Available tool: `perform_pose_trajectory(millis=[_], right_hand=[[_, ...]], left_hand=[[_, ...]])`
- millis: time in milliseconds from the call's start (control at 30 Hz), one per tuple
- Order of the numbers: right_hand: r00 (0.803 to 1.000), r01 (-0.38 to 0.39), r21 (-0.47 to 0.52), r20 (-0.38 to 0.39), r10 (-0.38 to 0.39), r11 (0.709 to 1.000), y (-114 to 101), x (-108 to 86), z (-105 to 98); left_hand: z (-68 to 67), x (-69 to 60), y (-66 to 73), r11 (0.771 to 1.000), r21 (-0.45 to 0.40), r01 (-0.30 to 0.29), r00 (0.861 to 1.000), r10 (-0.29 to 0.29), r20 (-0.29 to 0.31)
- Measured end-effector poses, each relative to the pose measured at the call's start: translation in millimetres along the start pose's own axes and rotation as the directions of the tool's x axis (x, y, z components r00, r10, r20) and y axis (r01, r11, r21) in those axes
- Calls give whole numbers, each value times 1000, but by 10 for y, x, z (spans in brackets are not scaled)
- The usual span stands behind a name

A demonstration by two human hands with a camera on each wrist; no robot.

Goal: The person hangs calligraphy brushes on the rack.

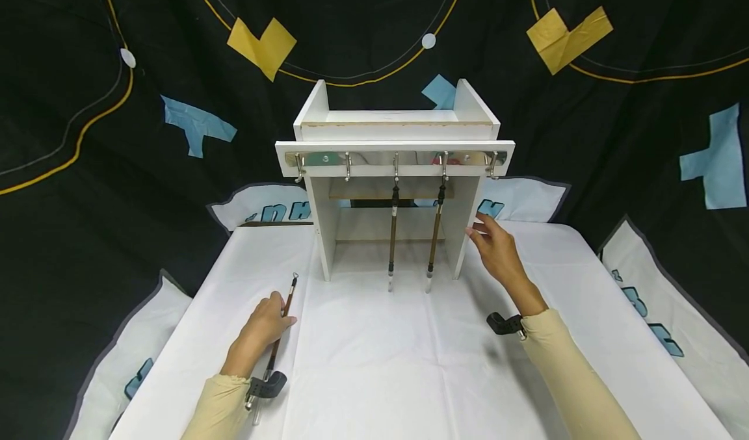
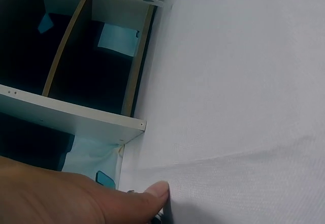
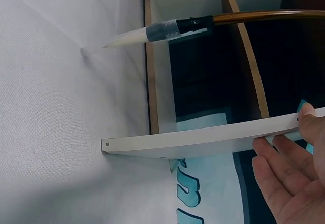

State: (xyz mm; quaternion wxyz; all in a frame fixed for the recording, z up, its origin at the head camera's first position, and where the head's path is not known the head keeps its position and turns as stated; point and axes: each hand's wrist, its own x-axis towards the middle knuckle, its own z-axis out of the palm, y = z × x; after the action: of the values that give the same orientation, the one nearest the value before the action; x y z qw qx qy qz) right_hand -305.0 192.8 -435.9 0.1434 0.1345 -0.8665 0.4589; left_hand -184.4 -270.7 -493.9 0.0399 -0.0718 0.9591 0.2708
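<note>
My left hand [image 1: 260, 333] pinches a calligraphy brush [image 1: 274, 352] with a brown handle and a loop at its far end, low at the table's left side. In the left wrist view the thumb [image 2: 137, 203] shows, but the brush is mostly hidden. My right hand [image 1: 497, 255] grips the right side panel [image 1: 467, 232] of a white hook rack [image 1: 394, 131]; in the right wrist view its thumb [image 3: 309, 120] and fingers lie on opposite sides of the panel. Two more brushes, one left [image 1: 393, 232] and one right [image 1: 435, 235], hang tip down from hooks.
The rack's front rail carries a metal strip with several hooks [image 1: 348, 167], the outer ones bare. A white cloth [image 1: 374, 368] covers the table. Behind it hangs a black curtain [image 1: 374, 11] with yellow and blue pieces. Lettered white cloth [image 1: 655, 303] borders the sides.
</note>
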Motion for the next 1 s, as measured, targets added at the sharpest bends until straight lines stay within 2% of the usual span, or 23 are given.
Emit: perform_pose_trajectory(millis=[400, 667, 867, 1000], right_hand=[[1000, -8, 8, 15, 7, 1000, -19, 7, -5], [1000, -13, 3, 4, 13, 1000, -17, 10, 4], [1000, -13, 4, 4, 13, 1000, -13, 1, 3], [1000, -18, 7, 7, 18, 1000, -14, -8, -9]], left_hand=[[4, 0, 19, 999, -9, 43, 999, -44, -9], [-28, -1, -58, 999, -29, 46, 999, -46, -2], [-113, -36, -100, 998, -67, 19, 1000, -20, -6], [-205, -95, -55, 995, -99, -19, 999, 16, -37]])
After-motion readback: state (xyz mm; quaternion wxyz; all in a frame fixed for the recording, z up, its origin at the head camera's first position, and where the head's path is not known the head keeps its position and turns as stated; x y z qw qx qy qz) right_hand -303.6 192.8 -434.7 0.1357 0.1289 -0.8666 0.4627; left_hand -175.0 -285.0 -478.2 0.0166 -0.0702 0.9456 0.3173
